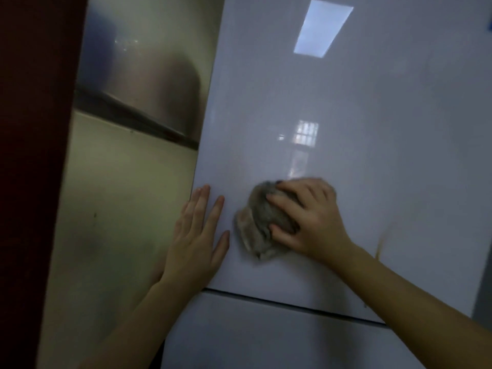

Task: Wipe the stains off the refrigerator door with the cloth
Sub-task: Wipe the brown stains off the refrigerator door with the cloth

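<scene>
The glossy white refrigerator door [346, 115] fills most of the head view. My right hand [311, 217] presses a crumpled grey cloth [259, 225] flat against the door's lower part, fingers spread over it. My left hand [197, 235] lies flat and open on the door's left edge, just left of the cloth, holding nothing. A thin brownish stain streak [380, 243] runs down the door to the right of my right wrist.
A dark gap [292, 304] separates this door from the lower door [266, 336]. Left of the fridge stands a shiny metal side panel [133, 102] and a dark red surface [32, 155]. A blue sticker [489, 25] sits at the top right edge.
</scene>
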`<state>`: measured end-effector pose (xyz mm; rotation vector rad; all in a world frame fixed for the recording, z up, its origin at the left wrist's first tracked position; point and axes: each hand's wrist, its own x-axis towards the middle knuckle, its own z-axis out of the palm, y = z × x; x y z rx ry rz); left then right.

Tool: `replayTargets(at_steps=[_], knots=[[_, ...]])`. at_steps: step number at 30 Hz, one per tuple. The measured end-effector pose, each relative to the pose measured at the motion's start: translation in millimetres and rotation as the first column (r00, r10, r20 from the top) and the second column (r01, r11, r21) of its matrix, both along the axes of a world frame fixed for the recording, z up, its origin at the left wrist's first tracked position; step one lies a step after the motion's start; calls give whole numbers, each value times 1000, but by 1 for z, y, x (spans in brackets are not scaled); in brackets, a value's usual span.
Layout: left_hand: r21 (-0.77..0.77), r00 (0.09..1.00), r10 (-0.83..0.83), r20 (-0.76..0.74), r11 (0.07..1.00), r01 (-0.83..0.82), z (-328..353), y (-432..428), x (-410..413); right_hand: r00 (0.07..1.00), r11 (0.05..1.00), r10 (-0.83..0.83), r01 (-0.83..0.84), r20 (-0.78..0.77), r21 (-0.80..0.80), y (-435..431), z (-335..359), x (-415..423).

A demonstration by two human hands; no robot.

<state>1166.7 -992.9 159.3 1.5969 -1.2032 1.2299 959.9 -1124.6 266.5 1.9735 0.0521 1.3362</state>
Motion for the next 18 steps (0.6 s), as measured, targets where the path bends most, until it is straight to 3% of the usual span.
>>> replayTargets(at_steps=[4,7,13,18], knots=[[-8,1000,0,5,1000,0,0,-1,-3,978,983,-3,-36,211,182,13,50,20],[-11,1000,3,12,1000,-2,0,-2,-1,940,957,-3,-96,341,273,25,38,33],[-10,997,37,61,999,-36,0,-3,4,988,990,-47,27,146,135,13,-38,15],[1,996,59,61,998,-59,1,1,5,991,995,-39,27,127,96,-3,-58,-5]])
